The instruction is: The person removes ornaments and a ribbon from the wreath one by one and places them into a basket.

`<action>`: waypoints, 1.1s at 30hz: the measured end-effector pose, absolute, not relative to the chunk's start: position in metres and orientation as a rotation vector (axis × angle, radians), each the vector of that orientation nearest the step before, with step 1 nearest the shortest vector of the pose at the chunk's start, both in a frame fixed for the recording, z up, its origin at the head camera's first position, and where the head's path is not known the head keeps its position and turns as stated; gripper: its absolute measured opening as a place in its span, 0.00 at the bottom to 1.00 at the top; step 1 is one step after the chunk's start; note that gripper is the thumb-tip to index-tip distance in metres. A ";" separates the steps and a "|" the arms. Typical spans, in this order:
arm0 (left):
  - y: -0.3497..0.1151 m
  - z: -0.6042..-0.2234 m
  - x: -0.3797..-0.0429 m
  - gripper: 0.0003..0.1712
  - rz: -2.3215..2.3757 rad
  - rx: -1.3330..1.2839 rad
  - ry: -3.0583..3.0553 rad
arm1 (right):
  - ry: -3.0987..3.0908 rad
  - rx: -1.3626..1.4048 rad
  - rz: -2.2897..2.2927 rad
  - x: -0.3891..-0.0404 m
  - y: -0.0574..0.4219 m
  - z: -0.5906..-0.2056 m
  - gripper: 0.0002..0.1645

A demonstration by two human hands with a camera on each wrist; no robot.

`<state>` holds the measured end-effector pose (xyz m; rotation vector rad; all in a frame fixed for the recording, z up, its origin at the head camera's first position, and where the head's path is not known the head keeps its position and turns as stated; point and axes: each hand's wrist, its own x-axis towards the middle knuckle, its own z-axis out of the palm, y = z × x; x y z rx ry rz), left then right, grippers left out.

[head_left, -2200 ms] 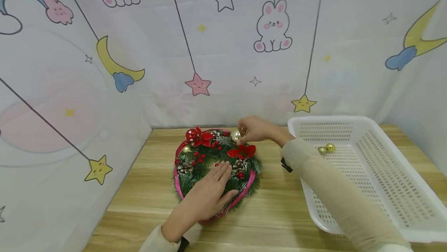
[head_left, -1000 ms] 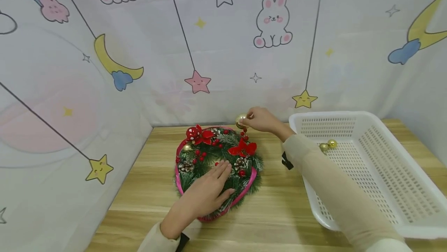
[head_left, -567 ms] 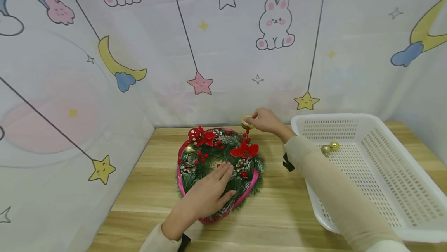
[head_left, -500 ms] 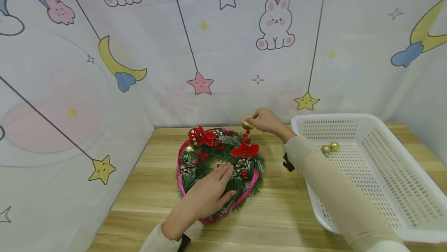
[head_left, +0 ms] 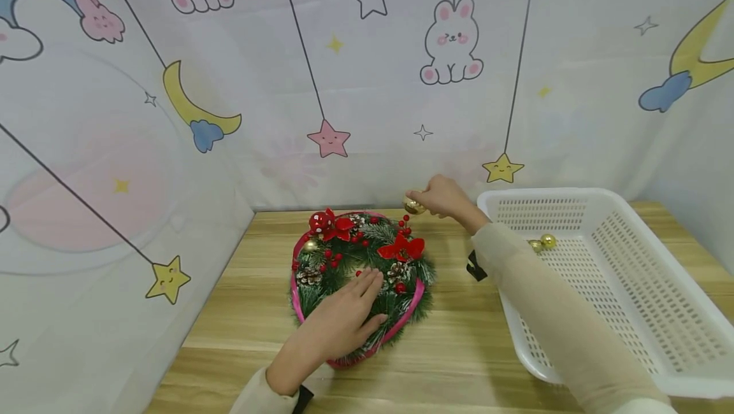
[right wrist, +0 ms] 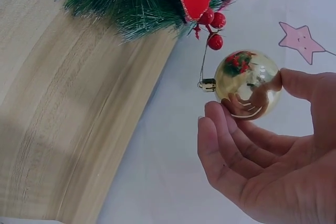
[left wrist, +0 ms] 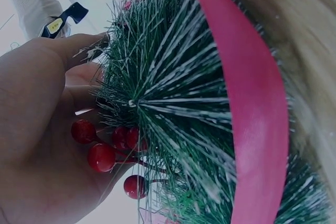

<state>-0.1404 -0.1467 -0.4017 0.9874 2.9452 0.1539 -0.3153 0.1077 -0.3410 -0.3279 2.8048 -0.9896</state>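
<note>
A green wreath (head_left: 377, 232) with a pink ribbon, red flowers, pine cones and berries lies on the wooden table. Across its lower middle rests my left hand (head_left: 339, 320), fingers extended; in the left wrist view red berries (left wrist: 102, 157) hang beside the palm. Beyond the wreath's back right edge, my right hand (head_left: 450, 200) pinches a shiny gold Christmas bauble (right wrist: 247, 82) between thumb and fingers. From the bauble's cap a thin thread loop (right wrist: 203, 61) runs up to red berries (right wrist: 214, 41) on the wreath and appears looped over them.
A white perforated plastic basket (head_left: 676, 261) stands on the right, holding two small gold baubles (head_left: 548, 241). Behind the table (head_left: 459, 337) hangs a white cloth printed with cartoon rabbits and stars.
My right hand has drawn the gold bauble up off the wreath's back right edge and then further right. The berry sprig rose, then dipped slightly. My left hand stays on the wreath.
</note>
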 end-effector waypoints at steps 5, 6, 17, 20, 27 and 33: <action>-0.148 -0.402 -0.141 0.41 0.152 0.977 2.940 | 2.809 -0.305 -1.022 -0.313 0.109 -0.336 0.36; -0.148 -0.402 -0.140 0.41 0.153 0.976 2.939 | 2.808 -0.306 -1.031 -0.312 0.110 -0.335 0.36; -0.149 -0.402 -0.140 0.42 0.166 0.970 2.937 | 2.798 -0.254 -1.193 -0.315 0.104 -0.332 0.38; -0.148 -0.402 -0.140 0.42 0.170 0.963 2.935 | 2.776 -0.212 -1.269 -0.315 0.101 -0.332 0.38; -0.147 -0.401 -0.141 0.41 0.152 0.970 2.938 | 2.628 -0.153 -1.461 -0.318 0.097 -0.337 0.34; -0.146 -0.400 -0.140 0.41 0.140 0.978 2.942 | 2.397 -0.164 -1.615 -0.322 0.098 -0.340 0.29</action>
